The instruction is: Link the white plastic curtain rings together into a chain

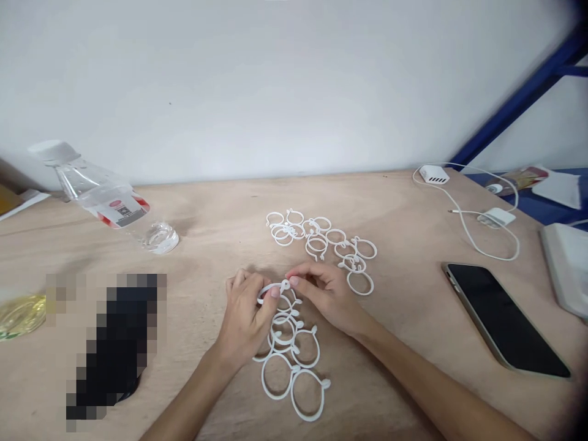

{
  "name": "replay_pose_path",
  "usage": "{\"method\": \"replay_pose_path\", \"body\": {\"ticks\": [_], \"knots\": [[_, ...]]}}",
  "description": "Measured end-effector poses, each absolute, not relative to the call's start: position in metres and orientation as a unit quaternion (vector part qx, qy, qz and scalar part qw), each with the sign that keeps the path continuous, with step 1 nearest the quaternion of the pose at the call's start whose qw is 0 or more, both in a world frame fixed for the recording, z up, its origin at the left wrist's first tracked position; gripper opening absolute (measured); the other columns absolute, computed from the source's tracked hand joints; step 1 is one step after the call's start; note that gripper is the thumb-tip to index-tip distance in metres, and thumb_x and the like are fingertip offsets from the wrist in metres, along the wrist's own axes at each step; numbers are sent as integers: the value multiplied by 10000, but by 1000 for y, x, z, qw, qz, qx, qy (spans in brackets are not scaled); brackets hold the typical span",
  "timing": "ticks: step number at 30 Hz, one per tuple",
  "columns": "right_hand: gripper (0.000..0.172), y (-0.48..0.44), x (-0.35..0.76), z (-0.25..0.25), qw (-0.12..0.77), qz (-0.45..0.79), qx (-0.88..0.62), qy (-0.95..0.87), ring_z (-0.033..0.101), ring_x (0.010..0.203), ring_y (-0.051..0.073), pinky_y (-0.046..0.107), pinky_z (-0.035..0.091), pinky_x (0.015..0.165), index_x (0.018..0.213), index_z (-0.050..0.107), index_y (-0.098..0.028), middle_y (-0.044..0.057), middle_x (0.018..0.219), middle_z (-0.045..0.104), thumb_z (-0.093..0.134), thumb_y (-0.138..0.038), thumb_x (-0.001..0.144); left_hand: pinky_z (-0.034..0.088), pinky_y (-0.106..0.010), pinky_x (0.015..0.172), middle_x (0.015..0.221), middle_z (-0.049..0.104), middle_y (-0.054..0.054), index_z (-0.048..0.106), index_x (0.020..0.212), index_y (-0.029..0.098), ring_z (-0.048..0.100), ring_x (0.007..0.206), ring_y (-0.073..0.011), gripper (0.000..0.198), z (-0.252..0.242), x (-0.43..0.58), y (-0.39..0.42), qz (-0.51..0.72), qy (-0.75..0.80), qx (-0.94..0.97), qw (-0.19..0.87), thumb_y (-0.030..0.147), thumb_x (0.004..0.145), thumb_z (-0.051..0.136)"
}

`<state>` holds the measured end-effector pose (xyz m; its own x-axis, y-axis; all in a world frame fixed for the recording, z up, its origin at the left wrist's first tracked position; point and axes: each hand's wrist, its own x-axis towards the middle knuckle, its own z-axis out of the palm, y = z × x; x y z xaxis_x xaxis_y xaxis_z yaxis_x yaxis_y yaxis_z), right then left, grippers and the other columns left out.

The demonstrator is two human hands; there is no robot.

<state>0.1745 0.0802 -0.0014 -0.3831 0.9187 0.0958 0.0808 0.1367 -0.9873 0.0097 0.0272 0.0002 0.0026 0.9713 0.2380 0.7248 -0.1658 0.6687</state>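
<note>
Between both hands is a white curtain ring (271,288) with a small eyelet. My left hand (245,306) pinches its band, thumb on top near the eyelet. The thumb and forefinger of my right hand (328,294) close on the eyelet end; fingertips partly hide it. Below the hands lies a near group of white curtain rings (307,421), several of them overlapping, each with a small eyelet. Beyond my right hand is a far group of similar rings (361,294), some overlapping and some with their eyelets apart from the loop.
On the left stand a clear plastic bottle (122,208), a blurred-out dark object (114,349) and a yellow transparent item (22,315). To the right lie a phone (505,318), a white charger with cable (496,217), a white block (434,174) and a white box (567,263).
</note>
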Motion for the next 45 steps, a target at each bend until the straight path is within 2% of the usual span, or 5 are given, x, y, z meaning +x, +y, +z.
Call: {"method": "replay_pose_path", "body": {"ticks": [28,31,35,38,45], "knots": [[308,74,171,1,335,526,-364,-692,494,602,109,229,385,563,664,558,-174,-26,618,537,506,-355,906,318,-340,681,563,481,-3,400,580,209,417,657,-198,440,-5,7,29,348,602,692,194,410,948,263],[315,77,174,-1,354,445,-373,-733,500,601,119,246,389,573,670,559,-182,-17,622,541,481,-353,923,314,-337,683,572,477,-3,399,585,208,422,668,-199,435,-5,7,29,350,603,688,200,407,947,263],[206,91,186,-7,403,136,-461,-779,528,661,168,319,400,692,705,572,-194,16,645,575,539,-309,873,326,-338,696,603,504,-8,443,615,206,440,695,-204,400,-5,7,30,356,609,677,210,394,937,297],[179,101,197,-12,348,-20,-532,-772,559,696,207,372,397,762,755,564,-193,39,698,619,634,-354,791,338,-343,712,637,544,-12,498,651,202,462,723,-208,368,-4,8,31,358,611,670,223,398,923,347],[158,103,200,-15,250,-63,-561,-787,583,813,255,392,376,778,832,580,-193,61,820,679,641,-335,799,343,-347,716,629,548,-10,505,647,201,465,721,-206,373,-2,9,30,357,615,668,220,415,923,375]]}}
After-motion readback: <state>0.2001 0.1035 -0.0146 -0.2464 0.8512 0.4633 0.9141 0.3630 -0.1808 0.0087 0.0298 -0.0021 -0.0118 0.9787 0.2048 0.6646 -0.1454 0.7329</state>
